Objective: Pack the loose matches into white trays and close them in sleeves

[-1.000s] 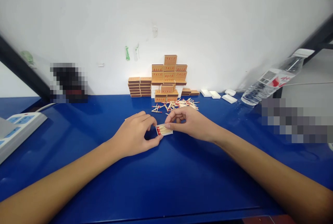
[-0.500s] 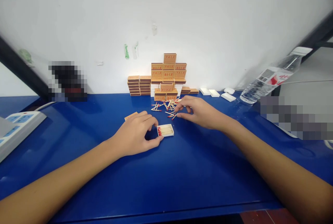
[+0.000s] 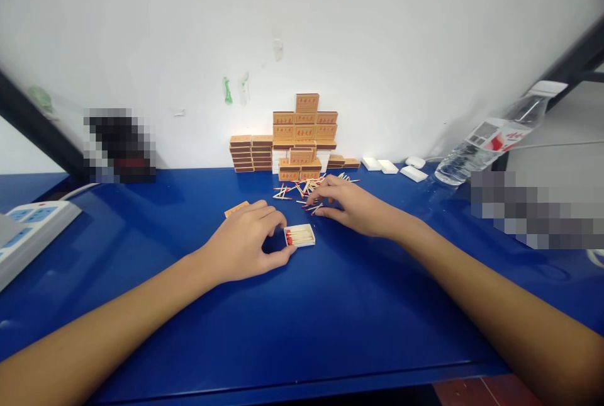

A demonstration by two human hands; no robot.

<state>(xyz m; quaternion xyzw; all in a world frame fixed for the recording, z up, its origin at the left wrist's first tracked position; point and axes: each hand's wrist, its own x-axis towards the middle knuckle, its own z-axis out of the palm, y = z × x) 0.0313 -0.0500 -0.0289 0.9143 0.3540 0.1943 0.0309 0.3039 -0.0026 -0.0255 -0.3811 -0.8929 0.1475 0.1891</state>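
A small white matchbox tray (image 3: 301, 235) with red-tipped matches in it lies on the blue table (image 3: 302, 318). My left hand (image 3: 245, 241) is curled beside it, thumb and fingers holding the tray's left end. My right hand (image 3: 352, 204) rests on the near edge of a loose pile of matches (image 3: 306, 191), its fingers bent down onto the sticks; whether any are pinched is hidden. A tan matchbox sleeve (image 3: 236, 208) lies just behind my left hand.
Stacks of tan matchboxes (image 3: 302, 135) stand against the white wall. White empty trays (image 3: 387, 167) lie to their right, beside a tilted water bottle (image 3: 495, 135). A power strip (image 3: 28, 230) sits at the left edge.
My right hand left the tray and reached back to the match pile, then drew slightly nearer along its edge. My left hand and the tray stayed put.
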